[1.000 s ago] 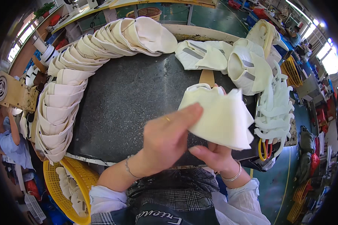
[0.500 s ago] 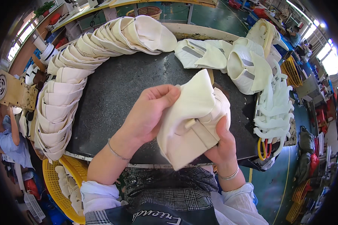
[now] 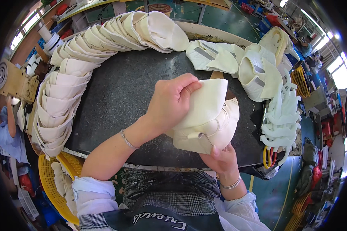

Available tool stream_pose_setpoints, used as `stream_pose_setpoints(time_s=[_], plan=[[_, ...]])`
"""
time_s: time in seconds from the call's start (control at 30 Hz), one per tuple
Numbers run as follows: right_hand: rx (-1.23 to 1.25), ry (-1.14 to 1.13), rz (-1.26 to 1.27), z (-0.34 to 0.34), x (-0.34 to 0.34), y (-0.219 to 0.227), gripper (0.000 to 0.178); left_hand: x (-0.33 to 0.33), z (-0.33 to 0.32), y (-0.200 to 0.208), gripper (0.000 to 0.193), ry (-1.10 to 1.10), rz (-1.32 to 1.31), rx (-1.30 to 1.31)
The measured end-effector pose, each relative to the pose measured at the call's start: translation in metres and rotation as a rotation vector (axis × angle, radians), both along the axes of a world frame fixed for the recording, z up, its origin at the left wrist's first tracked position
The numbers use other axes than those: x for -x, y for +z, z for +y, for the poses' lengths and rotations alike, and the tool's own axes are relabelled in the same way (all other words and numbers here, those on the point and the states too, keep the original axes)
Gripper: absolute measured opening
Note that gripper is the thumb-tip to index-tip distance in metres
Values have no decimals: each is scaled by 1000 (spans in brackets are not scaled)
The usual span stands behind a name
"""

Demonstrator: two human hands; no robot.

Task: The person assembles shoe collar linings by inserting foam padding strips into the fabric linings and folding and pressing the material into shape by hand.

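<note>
Over the dark worktable [image 3: 115, 100], both my hands hold a cream shoe upper [image 3: 216, 134] with a broad smooth flap. My left hand [image 3: 171, 101] is closed on the flap's upper left edge, thumb pressed against the curled fingers. Low on the other side, my right hand [image 3: 223, 158] grips the upper from beneath, its thumb showing on the front and most fingers hidden. A small folded tab stands out on the upper's near side. Beyond it to the right lie white shoe uppers [image 3: 258, 73] with grey strips.
Overlapping cream uppers [image 3: 61, 98] curve along the table's left and far edges. At right hang white curved strips [image 3: 281, 115] above yellow- and red-handled scissors [image 3: 266, 156]. A yellow basket [image 3: 52, 181] of pale pieces stands at lower left. Another person [image 3: 9, 131] works at far left.
The upper has turned in my hands, so its flap now stands upright. My left hand has shifted right and rolled over, back of the hand uppermost; my right hand has moved lower.
</note>
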State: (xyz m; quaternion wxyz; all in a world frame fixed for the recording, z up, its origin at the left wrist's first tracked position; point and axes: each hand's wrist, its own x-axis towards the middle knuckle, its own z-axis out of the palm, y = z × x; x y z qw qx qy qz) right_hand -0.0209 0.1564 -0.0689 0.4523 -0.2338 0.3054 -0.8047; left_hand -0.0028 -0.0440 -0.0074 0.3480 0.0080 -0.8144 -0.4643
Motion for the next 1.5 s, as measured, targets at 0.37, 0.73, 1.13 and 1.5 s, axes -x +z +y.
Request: stream_pose_setpoints(time_s=[0.37,0.73,1.13,1.5], plan=[[57,56,-201,0,-18,-10,72,1,1,-13,10,-235,-125,-126],[80,115,-167,0,-18,-8,66,-16,14,0,18,-487,-614,-126],[100,-125,11,-13,-11,13,59,-55,13,30,44,-23,91,222],[46,-268,302,-21,-9,14,44,-68,25,27,35,-88,-252,71]])
